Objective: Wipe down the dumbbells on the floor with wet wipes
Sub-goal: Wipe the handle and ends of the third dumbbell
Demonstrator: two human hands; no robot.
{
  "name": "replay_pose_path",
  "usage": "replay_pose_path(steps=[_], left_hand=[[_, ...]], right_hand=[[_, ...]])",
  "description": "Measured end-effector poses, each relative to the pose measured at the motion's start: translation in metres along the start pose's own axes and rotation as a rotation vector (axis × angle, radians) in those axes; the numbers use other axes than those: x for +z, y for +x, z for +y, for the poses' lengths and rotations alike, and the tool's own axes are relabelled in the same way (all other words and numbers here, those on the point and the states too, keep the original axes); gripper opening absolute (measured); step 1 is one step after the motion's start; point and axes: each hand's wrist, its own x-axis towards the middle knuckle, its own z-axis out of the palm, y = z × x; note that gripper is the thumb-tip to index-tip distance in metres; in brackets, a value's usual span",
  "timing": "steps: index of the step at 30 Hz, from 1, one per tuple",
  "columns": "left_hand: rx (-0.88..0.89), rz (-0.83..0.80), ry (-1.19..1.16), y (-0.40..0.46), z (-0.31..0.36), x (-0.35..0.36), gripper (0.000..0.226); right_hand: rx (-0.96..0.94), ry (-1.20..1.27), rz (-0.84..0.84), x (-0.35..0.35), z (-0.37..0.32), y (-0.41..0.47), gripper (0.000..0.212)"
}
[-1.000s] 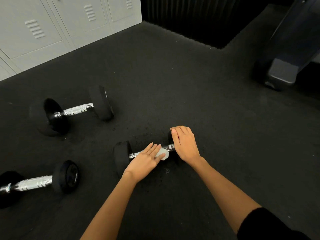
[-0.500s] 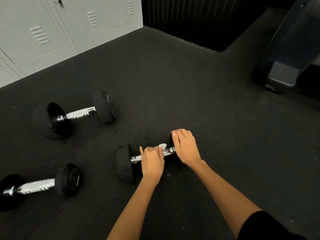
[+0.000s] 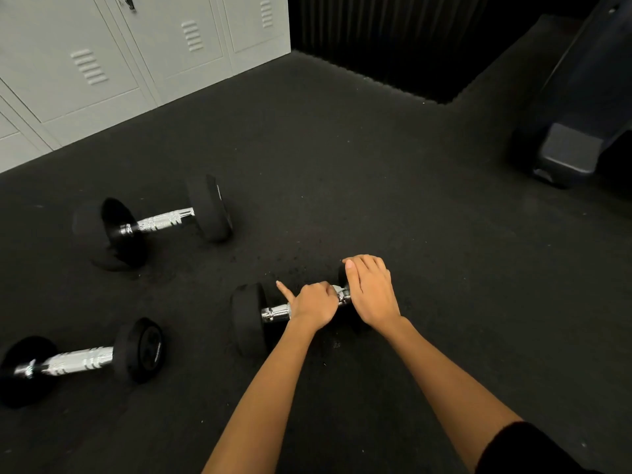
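Note:
Three black dumbbells with chrome handles lie on the dark rubber floor. My left hand (image 3: 314, 302) is curled around the chrome handle of the nearest dumbbell (image 3: 248, 316), its thumb sticking out to the left. A small bit of white wet wipe (image 3: 337, 289) shows at the hand's right edge, between hand and handle. My right hand (image 3: 371, 290) lies flat over the dumbbell's right black head, pressing on it and hiding most of it. A second dumbbell (image 3: 154, 222) lies further back on the left. The third dumbbell (image 3: 78, 360) lies at the near left.
Grey metal lockers (image 3: 136, 56) line the back left wall. A dark ribbed wall panel (image 3: 376, 39) stands at the back. The dark foot of a gym machine (image 3: 567, 155) rests on the floor at the right.
My left hand went from lying flat on the wipe to curling around the handle, sliding right, so the wipe is now mostly hidden. My right hand stayed on the right head.

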Motion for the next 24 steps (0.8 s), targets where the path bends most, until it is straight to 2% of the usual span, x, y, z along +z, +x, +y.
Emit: replay_pose_path(steps=[4, 6, 11, 14, 19, 24], left_hand=[[0.014, -0.074, 0.044, 0.002, 0.010, -0.004, 0.037], [0.033, -0.050, 0.043, 0.001, 0.012, -0.003, 0.036], [0.130, 0.257, 0.104, -0.017, 0.014, 0.023, 0.029], [0.248, 0.327, 0.228, -0.026, 0.009, 0.042, 0.020], [0.369, 0.292, 0.486, -0.033, -0.011, 0.041, 0.051], [0.292, 0.283, 0.594, -0.039, -0.023, 0.023, 0.054]], right_hand=[[0.004, -0.005, -0.007, 0.001, 0.001, 0.000, 0.035], [-0.001, -0.020, -0.004, 0.000, 0.001, 0.000, 0.035], [-0.030, -0.046, 0.013, 0.001, 0.002, 0.002, 0.032], [-0.005, -0.002, 0.031, 0.002, 0.002, 0.002, 0.034], [-0.005, -0.023, 0.022, 0.001, 0.000, 0.000, 0.038], [-0.013, -0.041, 0.003, -0.002, -0.003, 0.000, 0.034]])
